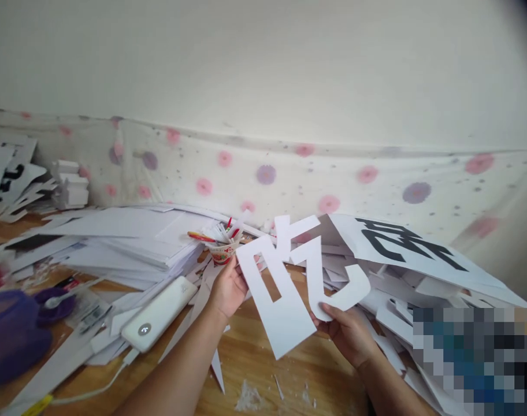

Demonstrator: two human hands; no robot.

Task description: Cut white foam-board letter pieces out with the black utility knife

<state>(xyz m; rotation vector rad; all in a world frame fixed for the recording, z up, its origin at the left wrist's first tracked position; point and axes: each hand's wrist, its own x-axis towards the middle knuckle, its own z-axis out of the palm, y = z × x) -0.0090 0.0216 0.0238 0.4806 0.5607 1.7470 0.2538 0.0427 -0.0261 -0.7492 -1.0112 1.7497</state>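
A white cut-out character (292,323), made of flat card or thin board, is held tilted above the wooden table (250,381). It has a broad slotted part on the left and a curved, hooked part on the right. My left hand (229,290) grips its left edge, with some fingers behind the sheet. At the lower right, my right hand (345,333) pinches the bottom of the hooked part between thumb and fingers. Just behind my left hand is a paper cup (223,254) with pens and tools in it.
Stacked white sheets (168,260) lie to the left, near a white power bank (159,315) with a cable. A purple container (14,341) stands at far left. On the right, a sheet with black characters (419,248) rests over loose offcuts (393,323). A flowered plastic cover (281,167) lines the wall.
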